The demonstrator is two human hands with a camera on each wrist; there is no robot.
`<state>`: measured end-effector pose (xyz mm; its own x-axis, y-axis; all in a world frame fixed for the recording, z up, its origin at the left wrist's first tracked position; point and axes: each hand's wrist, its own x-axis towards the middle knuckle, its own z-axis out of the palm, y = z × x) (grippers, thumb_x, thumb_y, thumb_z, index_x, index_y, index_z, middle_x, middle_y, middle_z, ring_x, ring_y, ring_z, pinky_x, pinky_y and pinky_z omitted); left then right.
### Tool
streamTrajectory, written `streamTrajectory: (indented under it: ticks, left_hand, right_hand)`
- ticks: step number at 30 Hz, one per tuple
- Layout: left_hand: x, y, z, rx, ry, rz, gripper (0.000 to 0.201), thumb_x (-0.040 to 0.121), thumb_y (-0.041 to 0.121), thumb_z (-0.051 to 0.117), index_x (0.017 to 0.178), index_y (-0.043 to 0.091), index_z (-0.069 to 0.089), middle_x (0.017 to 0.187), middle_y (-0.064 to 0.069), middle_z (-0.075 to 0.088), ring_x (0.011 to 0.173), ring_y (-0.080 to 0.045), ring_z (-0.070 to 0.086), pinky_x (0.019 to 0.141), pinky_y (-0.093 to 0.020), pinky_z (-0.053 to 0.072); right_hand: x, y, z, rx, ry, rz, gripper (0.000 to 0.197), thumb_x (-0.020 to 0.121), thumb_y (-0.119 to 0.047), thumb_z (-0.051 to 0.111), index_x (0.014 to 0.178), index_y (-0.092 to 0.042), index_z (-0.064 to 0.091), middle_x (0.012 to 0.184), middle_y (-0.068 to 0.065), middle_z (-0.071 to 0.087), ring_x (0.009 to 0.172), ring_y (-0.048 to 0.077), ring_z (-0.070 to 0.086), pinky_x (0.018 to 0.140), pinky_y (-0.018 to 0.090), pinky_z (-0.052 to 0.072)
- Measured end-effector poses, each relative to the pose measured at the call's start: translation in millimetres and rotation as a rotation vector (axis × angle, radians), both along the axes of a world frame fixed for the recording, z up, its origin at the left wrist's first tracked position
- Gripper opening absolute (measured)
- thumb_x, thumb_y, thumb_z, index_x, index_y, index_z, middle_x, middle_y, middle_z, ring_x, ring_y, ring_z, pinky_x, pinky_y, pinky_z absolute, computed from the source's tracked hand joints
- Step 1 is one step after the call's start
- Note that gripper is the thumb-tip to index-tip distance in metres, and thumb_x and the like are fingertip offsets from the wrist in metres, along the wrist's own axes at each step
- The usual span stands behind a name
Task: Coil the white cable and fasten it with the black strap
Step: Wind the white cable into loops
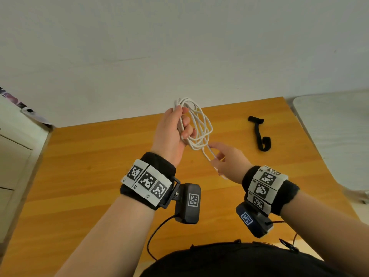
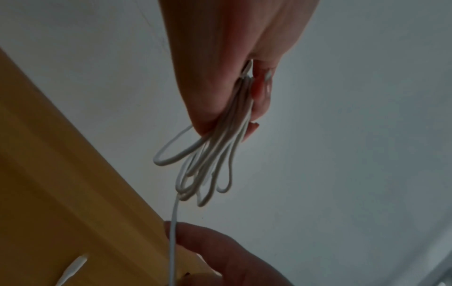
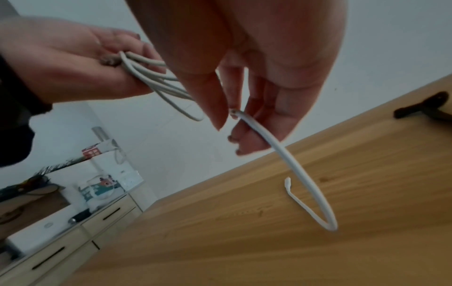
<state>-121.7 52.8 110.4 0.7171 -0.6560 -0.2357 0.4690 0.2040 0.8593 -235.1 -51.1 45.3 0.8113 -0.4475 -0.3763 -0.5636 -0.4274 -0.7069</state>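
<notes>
My left hand [image 1: 175,128] is raised above the wooden table [image 1: 89,166] and grips several loops of the white cable [image 1: 199,124] in its curled fingers; the loops [image 2: 208,164] hang below the left hand [image 2: 220,67]. A loose tail [image 3: 293,164] runs down from the coil to my right hand [image 1: 225,160], which pinches it between thumb and fingers [image 3: 215,108]. The tail's plug end [image 3: 288,182] dangles just above the tabletop. The black strap [image 1: 259,134] lies flat on the table to the right of both hands, untouched, and also shows as the strap [image 3: 425,108] in the right wrist view.
A pale cabinet with drawers [image 1: 16,156] stands to the left of the table, with clutter on its top [image 3: 102,185]. A white surface [image 1: 329,136] borders the table's right edge. A plain wall [image 1: 179,47] lies behind.
</notes>
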Motion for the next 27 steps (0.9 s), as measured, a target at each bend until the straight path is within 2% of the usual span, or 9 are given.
streamTrajectory:
  ticks: [4, 7, 10, 13, 16, 19, 21, 24, 27]
  left_hand:
    - [-11.3, -8.9, 2.7, 0.043, -0.154, -0.004, 0.027, 0.102, 0.021, 0.03, 0.089, 0.01, 0.05, 0.063, 0.002, 0.042, 0.041, -0.01, 0.029, 0.058, -0.029, 0.037]
    - [-18.0, -12.9, 1.6, 0.092, -0.278, -0.004, 0.025, 0.102, 0.02, 0.031, 0.088, 0.012, 0.05, 0.068, 0.001, 0.045, 0.043, -0.009, 0.032, 0.061, -0.033, 0.037]
    - [-23.7, -17.2, 2.0, 0.14, -0.38, 0.006, 0.022, 0.101, 0.022, 0.032, 0.088, 0.015, 0.049, 0.072, -0.001, 0.046, 0.044, -0.008, 0.035, 0.069, -0.042, 0.034]
    - [-26.9, -23.4, 6.4, 0.16, -0.455, 0.036, 0.021, 0.097, 0.028, 0.035, 0.087, 0.016, 0.048, 0.074, -0.001, 0.047, 0.046, -0.009, 0.036, 0.069, -0.042, 0.037]
    - [-28.5, -29.4, 10.7, 0.191, -0.529, 0.053, 0.021, 0.1, 0.026, 0.034, 0.086, 0.016, 0.046, 0.075, 0.001, 0.049, 0.048, -0.01, 0.038, 0.068, -0.041, 0.041]
    - [-29.3, -32.6, 12.9, 0.25, -0.606, 0.05, 0.02, 0.101, 0.022, 0.033, 0.087, 0.012, 0.044, 0.076, 0.004, 0.051, 0.047, -0.007, 0.038, 0.065, -0.038, 0.043]
    - [-29.2, -34.0, 11.8, 0.287, -0.626, 0.036, 0.021, 0.101, 0.022, 0.033, 0.093, 0.007, 0.044, 0.073, 0.005, 0.051, 0.046, -0.006, 0.038, 0.059, -0.034, 0.043]
    - [-27.8, -33.8, 7.9, 0.344, -0.685, 0.008, 0.019, 0.102, 0.021, 0.032, 0.095, 0.007, 0.042, 0.079, 0.004, 0.056, 0.045, -0.004, 0.04, 0.052, -0.024, 0.04]
    - [-26.3, -31.6, 4.4, 0.384, -0.714, -0.007, 0.017, 0.102, 0.02, 0.032, 0.096, 0.008, 0.043, 0.087, 0.002, 0.059, 0.047, -0.004, 0.043, 0.051, -0.016, 0.042]
  right_hand:
    - [-3.5, 0.1, -4.0, -0.071, 0.077, 0.141, 0.061, 0.096, -0.008, 0.041, 0.147, -0.032, 0.019, 0.074, 0.001, 0.047, 0.06, 0.021, 0.047, 0.055, 0.028, 0.04]
    - [-6.6, -2.1, 0.1, -0.128, 0.052, 0.122, 0.048, 0.095, -0.008, 0.042, 0.141, -0.024, 0.038, 0.091, 0.006, 0.049, 0.067, 0.019, 0.047, 0.052, 0.021, 0.036]
    - [-10.7, -9.5, 6.4, -0.115, -0.024, 0.06, 0.024, 0.093, -0.018, 0.052, 0.114, -0.015, 0.062, 0.083, 0.004, 0.055, 0.074, 0.021, 0.051, 0.059, 0.026, 0.039]
    - [-14.6, -13.9, 11.0, -0.062, 0.014, 0.088, 0.034, 0.088, -0.019, 0.059, 0.122, -0.019, 0.056, 0.082, -0.002, 0.055, 0.08, 0.021, 0.056, 0.067, 0.028, 0.045]
    - [-16.3, -15.7, 12.6, -0.049, 0.023, 0.141, 0.043, 0.089, -0.013, 0.056, 0.13, -0.026, 0.048, 0.085, -0.002, 0.055, 0.083, 0.019, 0.057, 0.071, 0.026, 0.048]
    - [-17.0, -16.1, 17.5, -0.007, -0.062, 0.152, 0.04, 0.094, -0.011, 0.047, 0.13, -0.027, 0.053, 0.082, -0.002, 0.058, 0.063, 0.007, 0.052, 0.051, 0.006, 0.038]
    - [-17.0, -14.8, 22.9, -0.034, -0.121, 0.149, 0.036, 0.096, -0.012, 0.045, 0.128, -0.027, 0.056, 0.075, -0.006, 0.055, 0.062, 0.004, 0.051, 0.052, 0.007, 0.036]
    - [-14.8, -14.3, 28.1, -0.139, -0.19, 0.153, 0.03, 0.094, -0.017, 0.051, 0.121, -0.024, 0.063, 0.077, -0.007, 0.046, 0.076, 0.013, 0.047, 0.066, 0.02, 0.034]
    - [-12.8, -14.3, 33.5, -0.202, -0.237, 0.13, 0.021, 0.09, -0.02, 0.059, 0.108, -0.019, 0.07, 0.083, -0.003, 0.052, 0.072, 0.01, 0.046, 0.061, 0.017, 0.034]
